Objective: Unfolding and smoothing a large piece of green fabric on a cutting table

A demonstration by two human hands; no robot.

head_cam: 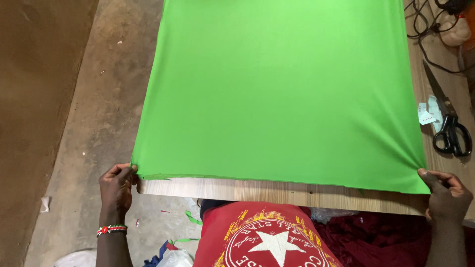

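Fabric alignment at the near edge of the bench [277,194]. Bright green cloth [279,94] lies spread flat over the wooden top, its near hem running just inside the near edge and its far end passing out of view. The left hand [116,188] pinches the near left corner of the cloth, fingers closed on it at the bench's near left corner; the right hand [448,195] grips the near right corner likewise, where small pull-wrinkles fan out. To do this well, both hands should draw outward with equal tension, keeping the hem parallel to the bench edge and easing the right-corner puckers flat. Black-handled scissors [448,123] and paper scraps [428,112] lie near the right edge, just beside the cloth.
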